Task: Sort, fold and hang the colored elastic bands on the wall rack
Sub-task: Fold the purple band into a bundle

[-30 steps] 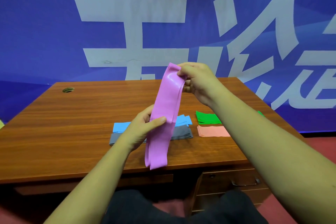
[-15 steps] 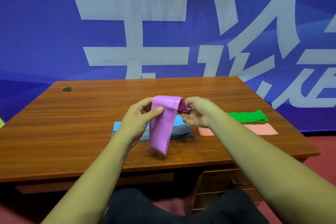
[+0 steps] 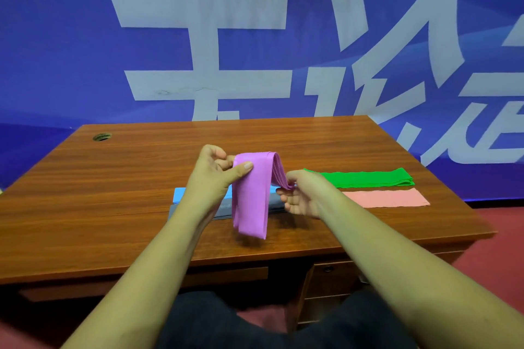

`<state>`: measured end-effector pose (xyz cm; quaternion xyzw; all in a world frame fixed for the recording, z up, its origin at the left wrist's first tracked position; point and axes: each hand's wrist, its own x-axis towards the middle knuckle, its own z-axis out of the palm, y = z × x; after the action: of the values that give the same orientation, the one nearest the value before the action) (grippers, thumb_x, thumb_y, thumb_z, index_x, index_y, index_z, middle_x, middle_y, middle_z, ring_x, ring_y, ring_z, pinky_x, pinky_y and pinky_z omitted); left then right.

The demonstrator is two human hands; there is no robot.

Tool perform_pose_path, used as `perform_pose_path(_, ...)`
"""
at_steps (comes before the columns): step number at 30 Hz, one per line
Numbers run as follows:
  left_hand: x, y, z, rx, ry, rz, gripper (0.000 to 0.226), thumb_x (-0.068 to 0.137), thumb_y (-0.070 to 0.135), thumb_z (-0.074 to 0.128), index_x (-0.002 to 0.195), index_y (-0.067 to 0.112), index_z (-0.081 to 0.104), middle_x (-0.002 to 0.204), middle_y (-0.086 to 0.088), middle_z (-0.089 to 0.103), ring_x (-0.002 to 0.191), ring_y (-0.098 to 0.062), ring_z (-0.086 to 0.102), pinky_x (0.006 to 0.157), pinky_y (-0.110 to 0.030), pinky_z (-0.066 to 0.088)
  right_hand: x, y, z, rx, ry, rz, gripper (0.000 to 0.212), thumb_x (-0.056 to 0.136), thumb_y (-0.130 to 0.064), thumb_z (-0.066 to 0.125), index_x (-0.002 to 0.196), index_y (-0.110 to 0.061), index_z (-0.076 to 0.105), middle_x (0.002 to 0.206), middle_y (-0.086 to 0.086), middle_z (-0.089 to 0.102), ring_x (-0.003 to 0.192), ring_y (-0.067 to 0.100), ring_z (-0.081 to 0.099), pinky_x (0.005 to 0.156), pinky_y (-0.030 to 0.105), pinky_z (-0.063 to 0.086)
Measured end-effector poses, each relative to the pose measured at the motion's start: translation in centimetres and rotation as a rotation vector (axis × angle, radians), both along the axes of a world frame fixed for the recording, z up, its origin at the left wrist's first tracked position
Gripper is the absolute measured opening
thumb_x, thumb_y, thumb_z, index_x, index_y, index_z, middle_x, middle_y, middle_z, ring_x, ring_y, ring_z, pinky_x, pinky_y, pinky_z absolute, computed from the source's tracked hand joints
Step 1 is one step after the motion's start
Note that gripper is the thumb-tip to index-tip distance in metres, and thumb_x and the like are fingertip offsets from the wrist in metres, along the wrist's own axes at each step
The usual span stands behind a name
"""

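A purple elastic band (image 3: 251, 195) is draped in a fold above the wooden desk (image 3: 113, 178). My left hand (image 3: 215, 176) pinches its top fold between thumb and fingers. My right hand (image 3: 302, 194) grips the bunched far end of the band lower on the right. The loose folded end hangs down toward the desk. Behind it lie a light blue band (image 3: 180, 195) and a grey band (image 3: 276, 202), partly hidden. A green band (image 3: 365, 177) and a pink band (image 3: 388, 198) lie flat on the right.
A blue banner (image 3: 56, 51) with large white characters covers the wall behind the desk. A cable hole (image 3: 102, 137) sits at the desk's far left corner. Drawers (image 3: 329, 286) are under the desk on the right. No wall rack is in view.
The right hand came down from holding the band high to gripping its end at desk level. The band now hangs shorter, doubled over the left hand's pinch.
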<state>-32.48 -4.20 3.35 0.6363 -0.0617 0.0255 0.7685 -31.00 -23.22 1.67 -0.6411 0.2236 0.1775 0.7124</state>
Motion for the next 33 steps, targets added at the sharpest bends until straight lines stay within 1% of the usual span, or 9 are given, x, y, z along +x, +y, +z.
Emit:
perform_pose_path(3, -0.3, -0.5, 0.2, -0.001, -0.009, -0.050, 0.040, 0.080, -0.001, 0.073, 0.094, 0.017, 0.041, 0.091, -0.016, 0.068, 0.089, -0.029, 0.061, 0.083, -0.042, 0.048, -0.4, 0.3, -0.2, -0.179, -0.027, 0.175, 0.012, 0.089, -0.016, 0.054, 0.081, -0.015, 0.063, 0.079, 0.007, 0.066, 0.064, 0.020, 0.064, 0.061, 0.028, 0.052)
perform_pose_path(6, -0.3, -0.6, 0.6, 0.031, -0.044, -0.050, 0.039, 0.080, 0.000, 0.074, 0.092, 0.019, 0.042, 0.090, -0.019, 0.066, 0.085, -0.026, 0.061, 0.078, -0.039, 0.047, 0.0, 0.5, 0.8, -0.378, -0.428, 0.028, 0.012, 0.087, -0.010, 0.056, 0.083, -0.016, 0.066, 0.084, 0.006, 0.064, 0.077, 0.019, 0.059, 0.067, 0.029, 0.047)
perform_pose_path(8, -0.2, -0.7, 0.9, 0.053, -0.074, -0.049, 0.039, 0.080, 0.001, 0.075, 0.092, 0.019, 0.042, 0.089, -0.018, 0.066, 0.082, -0.024, 0.061, 0.072, -0.035, 0.047, -0.2, 0.1, 3.0, -0.299, -0.671, -0.068, 0.017, 0.093, -0.011, 0.053, 0.090, -0.015, 0.069, 0.089, 0.004, 0.070, 0.082, 0.017, 0.064, 0.072, 0.032, 0.049)
perform_pose_path(11, -0.2, -0.8, 1.1, 0.075, -0.110, -0.037, 0.038, 0.082, 0.003, 0.075, 0.093, 0.018, 0.041, 0.086, -0.014, 0.069, 0.079, -0.021, 0.063, 0.069, -0.032, 0.049, -1.3, 0.0, 5.7, -0.231, -0.867, 0.159, 0.016, 0.096, -0.021, 0.059, 0.105, -0.014, 0.069, 0.104, 0.007, 0.072, 0.094, 0.020, 0.069, 0.081, 0.034, 0.055)
perform_pose_path(15, -0.2, -1.1, 1.4, 0.030, -0.141, -0.013, 0.038, 0.082, -0.002, 0.072, 0.093, 0.017, 0.041, 0.081, -0.011, 0.068, 0.074, -0.019, 0.062, 0.066, -0.030, 0.051, -2.1, 0.5, 5.8, -0.446, -0.920, 0.390, 0.032, 0.083, -0.019, 0.076, 0.112, -0.014, 0.065, 0.107, 0.003, 0.069, 0.099, 0.024, 0.064, 0.083, 0.041, 0.054)
perform_pose_path(19, -0.2, -1.4, 1.3, 0.053, -0.161, 0.034, 0.037, 0.083, 0.000, 0.073, 0.093, 0.016, 0.041, 0.074, -0.005, 0.065, 0.069, -0.015, 0.059, 0.063, -0.030, 0.050, -1.8, 0.7, 4.8, -0.450, -0.973, 0.345, 0.030, 0.083, -0.006, 0.071, 0.111, -0.012, 0.065, 0.105, 0.003, 0.069, 0.097, 0.020, 0.064, 0.087, 0.041, 0.054)
perform_pose_path(24, -0.1, -1.1, 1.3, 0.224, -0.206, 0.006, 0.030, 0.083, 0.007, 0.075, 0.095, 0.017, 0.050, 0.084, -0.006, 0.068, 0.075, -0.013, 0.061, 0.067, -0.027, 0.050, -1.4, 0.9, 4.6, -0.573, -0.989, 0.280, 0.031, 0.080, -0.010, 0.070, 0.110, -0.016, 0.069, 0.103, -0.006, 0.071, 0.097, 0.010, 0.065, 0.086, 0.038, 0.055)
perform_pose_path(27, 0.2, -0.7, 1.4, 0.310, -0.237, -0.022, 0.028, 0.084, 0.004, 0.071, 0.098, 0.017, 0.052, 0.084, -0.006, 0.063, 0.075, -0.015, 0.056, 0.067, -0.027, 0.047, -1.2, 0.7, 4.8, -0.574, -0.964, 0.269, 0.032, 0.081, -0.008, 0.071, 0.112, -0.017, 0.070, 0.104, -0.005, 0.071, 0.094, 0.010, 0.066, 0.080, 0.038, 0.058)
perform_pose_path(33, 0.3, -0.6, 1.5, 0.289, -0.210, -0.042, 0.038, 0.082, 0.002, 0.073, 0.105, 0.021, 0.049, 0.072, 0.006, 0.065, 0.070, -0.011, 0.060, 0.070, -0.035, 0.051, -1.2, 0.8, 4.9, -0.578, -0.963, 0.273, 0.032, 0.080, -0.006, 0.073, 0.111, -0.015, 0.071, 0.102, -0.010, 0.071, 0.093, 0.001, 0.065, 0.082, 0.022, 0.055)
